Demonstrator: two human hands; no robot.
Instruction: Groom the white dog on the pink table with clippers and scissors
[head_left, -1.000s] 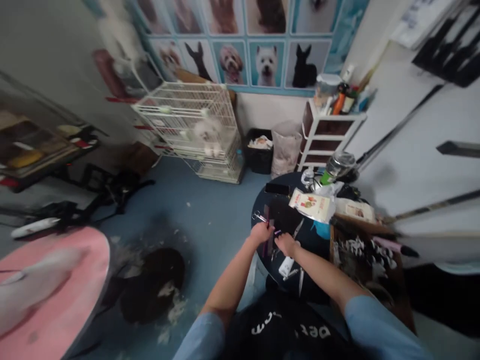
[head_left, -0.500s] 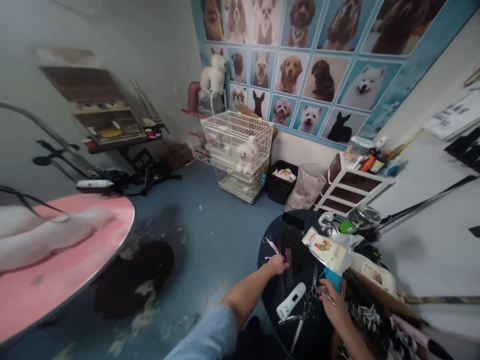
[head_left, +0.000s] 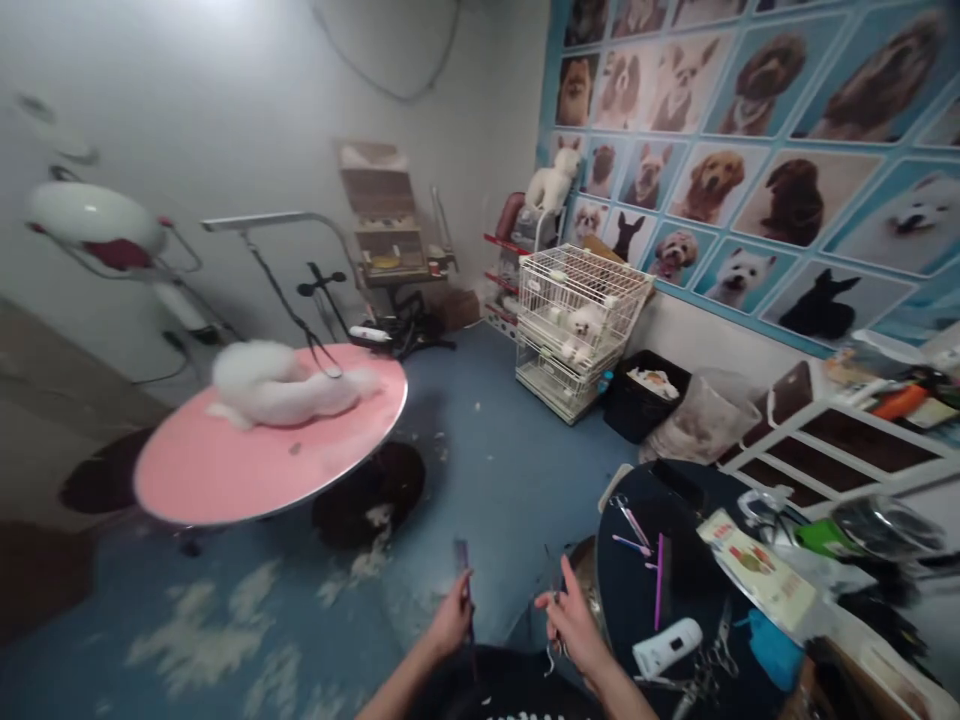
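Landmark for us: black round table point(head_left: 619, 590). Left hand point(head_left: 451, 615) closed round a dark purple comb point(head_left: 463, 560), well apart from the table on its left side, teeth too blurred to read. Right hand point(head_left: 576, 625) grasping thin metal scissors point(head_left: 550, 656), just left of the table, index finger extended; blade gap can't be told. Purple-edged comb point(head_left: 660, 585) and white clipper-like device point(head_left: 667, 648) lie on the table. Pink table point(head_left: 210, 470) with a white dog point(head_left: 285, 390) is farther off, to the left of the black one.

Handling, our judgement: comb light and stiff, teeth could bend or snap, so we'd grip the spine or end. Scissors slim, rigid, smooth, maybe slippery, tips harmed by a drop; we'd hold by the finger loops, off the blades.
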